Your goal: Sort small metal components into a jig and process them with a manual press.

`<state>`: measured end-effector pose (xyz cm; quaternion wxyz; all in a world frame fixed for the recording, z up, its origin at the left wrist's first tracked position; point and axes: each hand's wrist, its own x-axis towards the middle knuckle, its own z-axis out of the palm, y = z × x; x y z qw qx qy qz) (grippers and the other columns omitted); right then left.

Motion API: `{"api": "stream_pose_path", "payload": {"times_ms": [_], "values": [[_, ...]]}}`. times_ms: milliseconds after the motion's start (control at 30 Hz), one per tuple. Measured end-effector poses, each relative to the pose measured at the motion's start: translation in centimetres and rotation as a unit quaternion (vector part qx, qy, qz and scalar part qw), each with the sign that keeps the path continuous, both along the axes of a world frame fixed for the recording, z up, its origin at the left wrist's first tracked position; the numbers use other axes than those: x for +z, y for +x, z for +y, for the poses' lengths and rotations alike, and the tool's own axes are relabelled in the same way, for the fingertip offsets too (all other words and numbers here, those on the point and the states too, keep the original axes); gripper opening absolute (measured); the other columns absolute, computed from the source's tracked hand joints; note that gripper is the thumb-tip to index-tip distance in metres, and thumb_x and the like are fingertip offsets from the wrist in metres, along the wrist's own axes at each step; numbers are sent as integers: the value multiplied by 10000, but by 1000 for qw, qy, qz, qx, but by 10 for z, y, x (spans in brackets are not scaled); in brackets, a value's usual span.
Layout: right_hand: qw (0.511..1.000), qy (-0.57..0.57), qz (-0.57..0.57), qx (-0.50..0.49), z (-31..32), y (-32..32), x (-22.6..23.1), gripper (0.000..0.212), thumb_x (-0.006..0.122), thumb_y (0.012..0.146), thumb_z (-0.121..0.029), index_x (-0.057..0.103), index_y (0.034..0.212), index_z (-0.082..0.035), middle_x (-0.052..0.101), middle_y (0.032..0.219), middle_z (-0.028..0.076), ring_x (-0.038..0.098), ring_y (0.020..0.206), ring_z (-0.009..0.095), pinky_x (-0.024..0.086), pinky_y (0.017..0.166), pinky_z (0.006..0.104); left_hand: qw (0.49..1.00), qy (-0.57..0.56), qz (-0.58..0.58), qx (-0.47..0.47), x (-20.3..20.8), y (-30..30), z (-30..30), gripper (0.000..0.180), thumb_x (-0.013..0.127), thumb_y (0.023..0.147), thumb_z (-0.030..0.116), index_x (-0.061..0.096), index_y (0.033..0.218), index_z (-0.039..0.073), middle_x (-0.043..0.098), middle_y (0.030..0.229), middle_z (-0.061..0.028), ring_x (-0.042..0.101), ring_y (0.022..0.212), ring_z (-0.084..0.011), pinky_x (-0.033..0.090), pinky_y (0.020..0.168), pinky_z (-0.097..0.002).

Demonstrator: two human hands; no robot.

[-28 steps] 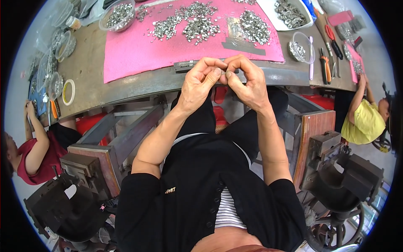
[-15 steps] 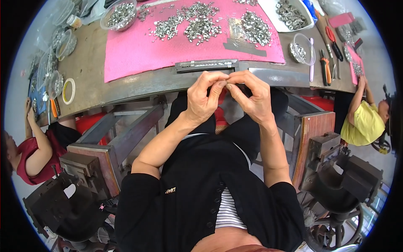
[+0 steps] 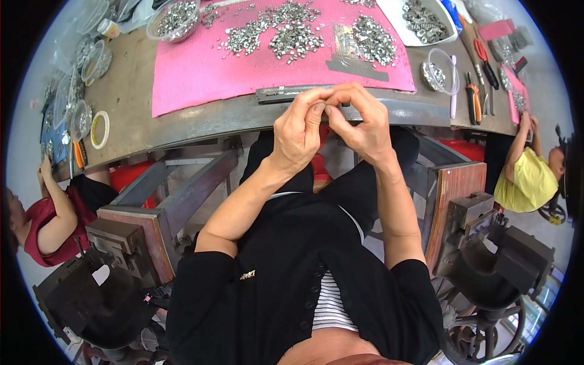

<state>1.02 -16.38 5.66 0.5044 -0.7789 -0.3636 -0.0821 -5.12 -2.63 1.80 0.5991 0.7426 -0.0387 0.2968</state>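
Note:
My left hand [image 3: 296,131] and my right hand [image 3: 363,125] meet fingertip to fingertip over the front edge of the workbench [image 3: 210,135]. Both are closed in a pinch; whatever sits between the fingertips is too small or hidden to make out. Just beyond them lies a dark slotted metal bar [image 3: 272,96] holding small shiny pieces in a row, its right part covered by my fingers. Behind it a pink mat [image 3: 201,82] carries several heaps of small silvery metal pieces [image 3: 295,42].
Clear tubs of metal pieces [image 3: 174,21] [image 3: 435,76] flank the mat, with a white tray [image 3: 449,27] at the back right. Orange-handled pliers [image 3: 472,100] lie on the right, a tape roll [image 3: 100,129] on the left. Other people work at both sides.
Both hands have risen slightly toward the bench and now overlap the slotted bar's right part. The fingertips stay pressed together.

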Motion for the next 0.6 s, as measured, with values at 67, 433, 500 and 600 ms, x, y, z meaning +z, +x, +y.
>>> {"api": "stream_pose_path", "payload": {"times_ms": [67, 433, 500, 600], "values": [[1000, -2, -3, -17, -3, 11, -1, 124, 711, 810, 8, 658, 920, -16, 706, 955, 104, 689, 870, 266, 532, 787, 367, 999, -23, 35, -22, 1, -2, 10, 149, 540, 1051, 30, 621, 1171, -7, 725, 1015, -132, 718, 839, -193, 576, 743, -307], [992, -105, -62, -14, -1, 34, -17, 109, 702, 821, 29, 639, 907, 4, 694, 945, 101, 688, 866, 254, 536, 785, 343, 974, 183, -70, 112, -20, 1, 45, 184, 683, 900, 20, 679, 1078, 66, 680, 1088, -79, 611, 1039, -286, 419, 988, -452], [991, -111, -77, -13, -1, 34, -18, 111, 702, 820, 31, 637, 906, 4, 692, 938, 97, 687, 858, 257, 538, 774, 348, 971, 198, -70, 112, -22, 1, 45, 188, 683, 896, 17, 679, 1075, 71, 667, 1085, -82, 611, 1057, -293, 395, 1047, -506], [990, -118, -72, -7, -1, 36, -18, 113, 706, 817, 23, 645, 906, -11, 686, 929, 86, 680, 858, 260, 525, 780, 353, 974, 193, -61, 105, -23, 2, 46, 200, 679, 887, 5, 680, 1074, 77, 659, 1082, -80, 610, 1079, -296, 361, 1097, -546]]}}
